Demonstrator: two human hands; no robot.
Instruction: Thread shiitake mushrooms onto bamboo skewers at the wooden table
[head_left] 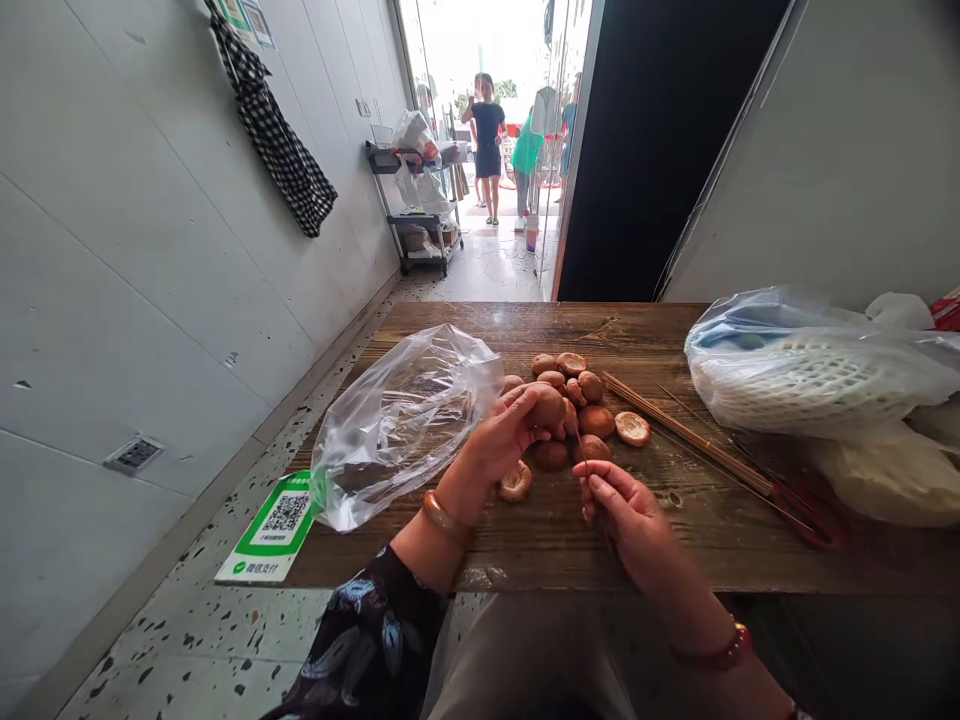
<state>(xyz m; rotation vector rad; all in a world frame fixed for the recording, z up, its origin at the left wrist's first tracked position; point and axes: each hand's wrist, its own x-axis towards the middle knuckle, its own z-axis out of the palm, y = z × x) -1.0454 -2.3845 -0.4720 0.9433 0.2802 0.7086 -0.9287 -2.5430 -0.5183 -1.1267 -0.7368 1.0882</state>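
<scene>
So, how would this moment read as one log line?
left fingers: hold mushroom | right fingers: pinch thin stick | wooden table: loose mushrooms, stick bundle, clear plastic bag

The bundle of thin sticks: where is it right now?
In the head view, the bundle of thin sticks lies on the wooden table, right of the mushroom pile and left of the filled plastic bag.

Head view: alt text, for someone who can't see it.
A person's left hand holds a brown mushroom while the right hand pinches a thin stick, above a wooden table with more mushrooms, a clear plastic bag and a bundle of sticks.
</scene>
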